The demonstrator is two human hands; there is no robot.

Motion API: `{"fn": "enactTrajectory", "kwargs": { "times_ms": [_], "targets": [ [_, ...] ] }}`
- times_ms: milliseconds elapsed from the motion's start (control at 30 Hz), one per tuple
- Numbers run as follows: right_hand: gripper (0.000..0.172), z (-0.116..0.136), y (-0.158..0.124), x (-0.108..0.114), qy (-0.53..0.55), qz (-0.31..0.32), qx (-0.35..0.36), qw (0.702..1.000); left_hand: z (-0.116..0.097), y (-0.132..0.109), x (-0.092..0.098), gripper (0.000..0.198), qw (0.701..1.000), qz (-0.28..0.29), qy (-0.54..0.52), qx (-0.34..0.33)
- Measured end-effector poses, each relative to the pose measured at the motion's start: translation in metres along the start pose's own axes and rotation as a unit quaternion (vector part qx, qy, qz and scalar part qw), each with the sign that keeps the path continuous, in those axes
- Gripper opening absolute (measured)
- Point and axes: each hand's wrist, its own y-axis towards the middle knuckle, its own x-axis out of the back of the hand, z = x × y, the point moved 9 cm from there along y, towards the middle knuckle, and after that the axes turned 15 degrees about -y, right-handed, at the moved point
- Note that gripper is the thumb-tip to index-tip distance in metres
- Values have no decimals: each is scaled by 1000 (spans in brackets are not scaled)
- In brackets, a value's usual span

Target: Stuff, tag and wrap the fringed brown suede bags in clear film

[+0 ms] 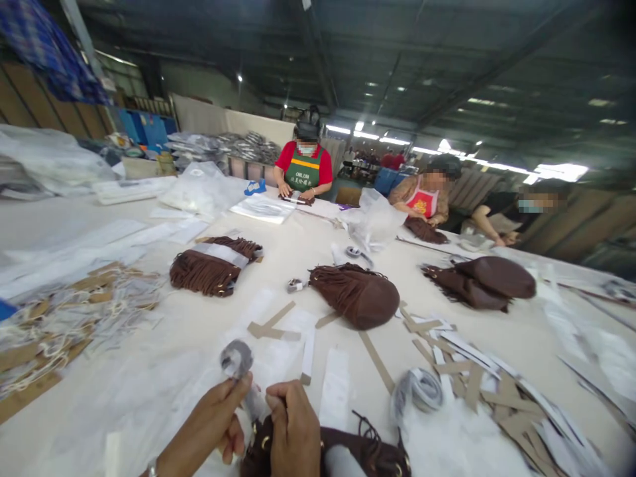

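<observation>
In front of me my left hand (211,417) grips a rolled grey strap (236,358) that looks wrapped in thin plastic, its coil standing above my fingertips. My right hand (297,427) is beside it, thumb and fingers pinched together; what sits in the pinch is too small to make out. Below both hands lies a dark brown fringed bag (365,450) with gold-coloured eyelets, partly covered by my right hand and cut off by the lower edge. A pale grey wrap (342,460) crosses the bag. Another coiled grey strap (422,389) rests to the right of it.
Brown fringed bags (372,295) lie across the white table (278,248). Cardboard strips (511,397) are heaped at right, tags with strings (94,311) at left. Clear plastic bags (372,218) stand farther back. Co-workers, one in a green apron (304,173), work along the far side.
</observation>
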Motion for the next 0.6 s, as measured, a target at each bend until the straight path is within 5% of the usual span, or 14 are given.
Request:
{"fn": "enactTrajectory", "kwargs": {
  "times_ms": [167,267,367,500,600],
  "targets": [
    [15,11,-1,1,-22,-9,42,999,9,-33,36,61,981,-105,-155,-43],
    [16,30,0,12,-10,-11,93,996,-1,-59,51,68,973,-150,-120,-129],
    [17,52,-2,23,25,-1,161,987,-16,-73,30,68,978,-82,-52,-182],
    [21,66,-8,26,79,18,209,975,-20,-73,-18,64,989,73,25,-124],
    [20,65,-8,26,110,31,202,973,-25,-74,-23,63,986,92,79,-111]
  ]
}}
